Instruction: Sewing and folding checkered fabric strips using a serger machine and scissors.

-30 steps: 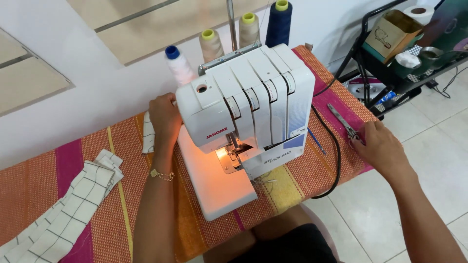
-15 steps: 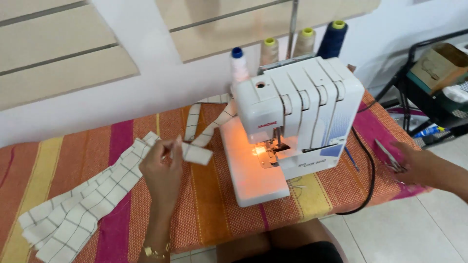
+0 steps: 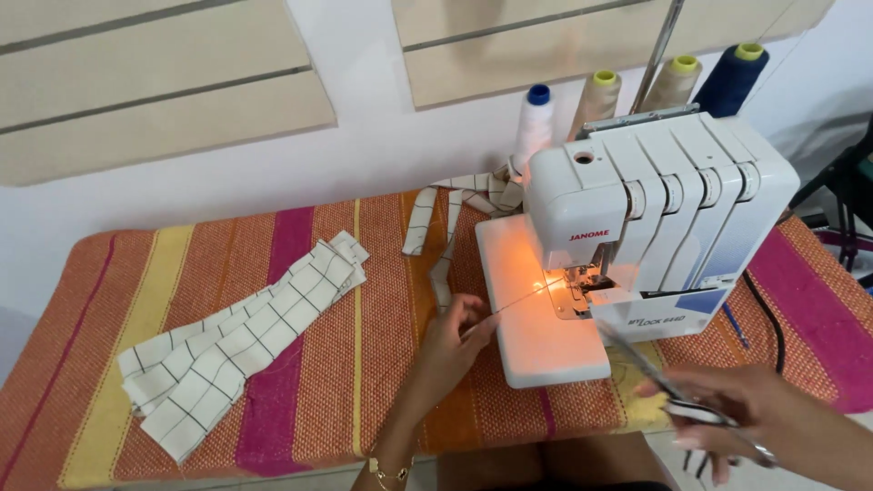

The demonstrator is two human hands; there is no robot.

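A white overlock sewing machine (image 3: 655, 209) stands on a striped orange cloth-covered table (image 3: 382, 364), its lamp lit over the needle area. My left hand (image 3: 450, 341) pinches a thin thread chain (image 3: 527, 295) that runs taut from the machine's needle. My right hand (image 3: 737, 414) holds a pair of small scissors (image 3: 650, 368) at the lower right, blades pointing toward the machine's front. A pile of white checked fabric strips (image 3: 236, 336) lies to the left. More checked strips (image 3: 455, 214) trail behind the machine's left side.
Several thread cones (image 3: 600, 95), white, cream and dark blue, stand behind the machine against the white wall. A black cable (image 3: 768, 314) curves over the table at the right. A dark shelf frame (image 3: 850, 195) is at the far right edge.
My left hand let go of a checked strip and moved right to pinch the thread at the machine. My right hand brought the scissors in from the far right toward the machine's front.
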